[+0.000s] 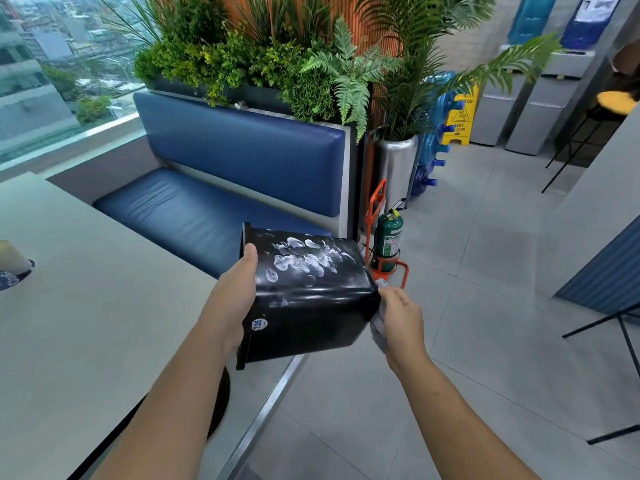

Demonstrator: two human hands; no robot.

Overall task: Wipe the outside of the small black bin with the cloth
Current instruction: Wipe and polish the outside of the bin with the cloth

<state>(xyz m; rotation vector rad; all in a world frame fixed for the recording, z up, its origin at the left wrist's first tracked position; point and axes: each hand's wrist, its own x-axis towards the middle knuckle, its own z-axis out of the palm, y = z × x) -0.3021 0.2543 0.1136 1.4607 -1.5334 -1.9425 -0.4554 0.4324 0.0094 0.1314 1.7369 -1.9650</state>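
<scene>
The small black bin [311, 299] is held in the air on its side, its open mouth turned left and its base to the right. White smeared marks cover its upper face, and a round price sticker sits near the rim. My left hand [239, 289] grips the rim, thumb on the outside, fingers hidden inside. My right hand [401, 317] holds a light grey cloth [379, 323] against the bin's base end; most of the cloth is hidden behind the hand and the bin.
A pale table [86, 323] lies to the left with a cup [14, 258] on it. Ahead is a blue bench seat [207, 209] under planters. A green fire extinguisher [389, 242] stands on the tiled floor, with chair legs [620, 341] at right.
</scene>
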